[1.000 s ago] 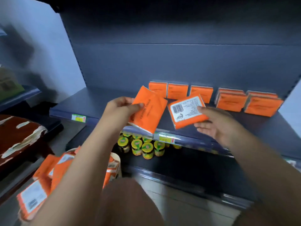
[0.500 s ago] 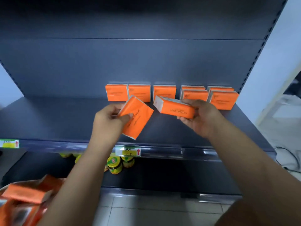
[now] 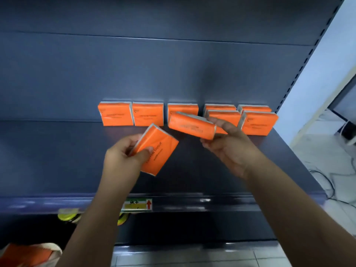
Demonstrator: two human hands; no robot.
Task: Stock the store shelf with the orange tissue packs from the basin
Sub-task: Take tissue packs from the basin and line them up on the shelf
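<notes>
My left hand [image 3: 123, 157] grips an orange tissue pack [image 3: 157, 153], tilted, over the middle of the dark shelf [image 3: 57, 155]. Up and to the right, my right hand [image 3: 229, 149] holds a second orange pack [image 3: 191, 127] by its right end, level, just in front of the third pack of the back row. Several orange packs [image 3: 115, 116] stand in that row against the shelf's back panel; the two at the right [image 3: 256, 123] are doubled. The basin [image 3: 55, 249] shows only at the bottom left corner, with orange packs inside.
A price label [image 3: 137, 204] sits on the shelf's front rail. Yellow-lidded jars [image 3: 67, 216] peek out on the shelf below. A white wall [image 3: 316, 74] and cables on the floor [image 3: 327, 182] lie to the right. The shelf's left half is bare.
Both hands moved forward over the shelf toward the back row. The right hand's pack turned from label-up to level, and now sits closer to the third pack. The view shifted right and up.
</notes>
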